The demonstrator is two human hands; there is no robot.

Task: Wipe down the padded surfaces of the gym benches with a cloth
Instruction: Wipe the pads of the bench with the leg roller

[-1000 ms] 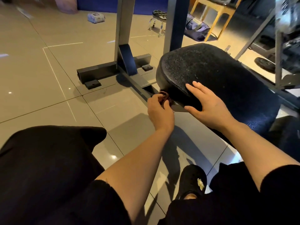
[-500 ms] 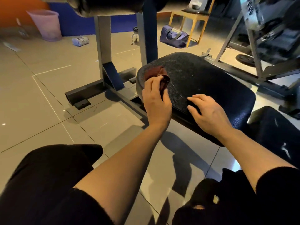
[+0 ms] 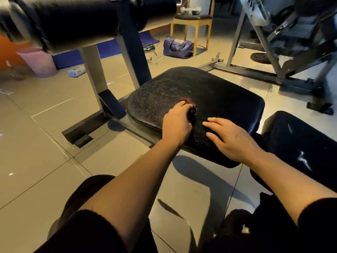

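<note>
A black padded seat [image 3: 209,92] with a worn, speckled top fills the middle of the view. My left hand [image 3: 177,122] is closed on a small dark red cloth [image 3: 191,106] and presses it onto the seat's near-middle; most of the cloth is hidden under the fingers. My right hand [image 3: 231,137] lies flat on the seat's near edge, fingers spread, holding nothing. A second dark pad [image 3: 299,143] with white scuffs sits to the right. A black roller pad [image 3: 73,19] hangs above at the upper left.
The bench's grey steel posts [image 3: 94,77] and base bar [image 3: 85,128] stand on tiled floor to the left. Behind are a pink bin [image 3: 42,63], a purple bag [image 3: 177,47], a wooden stool [image 3: 193,24] and another machine's frame [image 3: 273,52]. My knees fill the bottom.
My left hand carried the cloth from the seat's front-left edge up onto the top and toward its middle. My right hand stayed flat on the near edge. The view tilted up.
</note>
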